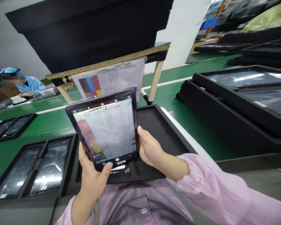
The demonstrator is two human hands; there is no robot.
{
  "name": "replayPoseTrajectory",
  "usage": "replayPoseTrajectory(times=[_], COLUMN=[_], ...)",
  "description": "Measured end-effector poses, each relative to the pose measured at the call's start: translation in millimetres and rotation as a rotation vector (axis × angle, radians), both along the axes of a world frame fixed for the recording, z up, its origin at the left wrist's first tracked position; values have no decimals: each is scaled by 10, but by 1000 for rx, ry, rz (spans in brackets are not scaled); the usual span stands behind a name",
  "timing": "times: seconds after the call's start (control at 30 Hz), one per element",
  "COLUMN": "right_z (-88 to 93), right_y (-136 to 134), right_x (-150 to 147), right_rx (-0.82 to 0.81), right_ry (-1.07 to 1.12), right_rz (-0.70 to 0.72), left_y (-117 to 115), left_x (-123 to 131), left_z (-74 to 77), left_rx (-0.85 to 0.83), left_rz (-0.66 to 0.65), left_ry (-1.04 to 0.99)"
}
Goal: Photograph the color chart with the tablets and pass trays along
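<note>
I hold a black tablet [105,128] tilted up in front of me, its lit screen showing a camera picture of a printed sheet. My left hand [92,175] grips its lower left corner, thumb on the bottom edge. My right hand [150,148] clasps its right edge, thumb on the bezel. Behind it hangs the printed test chart [112,79] with colour blocks, fixed to a slanted board [107,61]. Under the tablet lies an empty black foam tray [161,125].
A green conveyor belt [196,118] runs across. Black trays with wrapped tablets [32,168] sit at the left, stacked trays [243,93] at the right. A person in a blue coat and cap [25,84] works at the far left. A white pillar [184,28] stands behind.
</note>
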State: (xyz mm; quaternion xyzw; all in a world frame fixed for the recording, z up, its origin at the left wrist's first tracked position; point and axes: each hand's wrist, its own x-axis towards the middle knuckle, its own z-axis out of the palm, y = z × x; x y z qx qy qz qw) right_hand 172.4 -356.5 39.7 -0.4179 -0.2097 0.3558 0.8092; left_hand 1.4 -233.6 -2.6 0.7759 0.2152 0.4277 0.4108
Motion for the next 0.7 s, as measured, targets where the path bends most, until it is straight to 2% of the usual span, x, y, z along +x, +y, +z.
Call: replayPoseTrajectory(times=[0.1,0.17,0.23,0.33,0.5,0.6,0.7], right_z=[20,49,98,217,415,426,365], right_y=[-49,-114,-205,-363,-577,-664,-737], right_x=[16,24,37,85,239,309,376], right_rx=[-33,-8,54,74,-64,-127,-208], right_ry=[4,-67,-231,-541,-892,-1006,-1062], right_rz=[-18,-26,-46,-68,-131,-198,-309], left_y=[4,2,-1,-30,-156,-215,-257], left_x=[-15,-11,4,49,139,172,216], left_z=[156,261,330,358,314,264,222], left_rx=[-411,-705,-875,-931,-968,-993,-1030], left_rz=[-73,-36,22,34,-30,-58,-98], left_ry=[-196,-240,-236,-206,-163,-170,-164])
